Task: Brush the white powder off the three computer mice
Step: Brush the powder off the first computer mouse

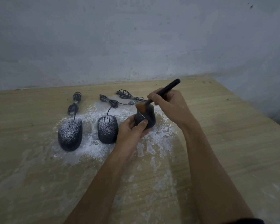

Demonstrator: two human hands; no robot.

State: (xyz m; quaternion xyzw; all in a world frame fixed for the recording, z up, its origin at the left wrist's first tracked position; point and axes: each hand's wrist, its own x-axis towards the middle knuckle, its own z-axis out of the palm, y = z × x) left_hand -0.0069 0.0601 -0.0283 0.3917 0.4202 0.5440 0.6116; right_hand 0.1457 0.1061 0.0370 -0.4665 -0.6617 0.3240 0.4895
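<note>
Three black wired mice are on a wooden table [233,143]. The left mouse [70,135] and the middle mouse [107,129] lie flat, both speckled with white powder. My left hand [131,131] grips the right mouse [148,118] from below and tilts it up off the table; its surface looks mostly dark. My right hand [170,105] holds a black-handled brush [164,90], and its brown bristles [141,107] press on the front top of the raised mouse.
White powder [90,151] is spread over the table around and in front of the mice. Coiled cables with USB plugs [74,104] lie behind them. A grey wall rises just past the table's far edge, and the table's right edge runs diagonally.
</note>
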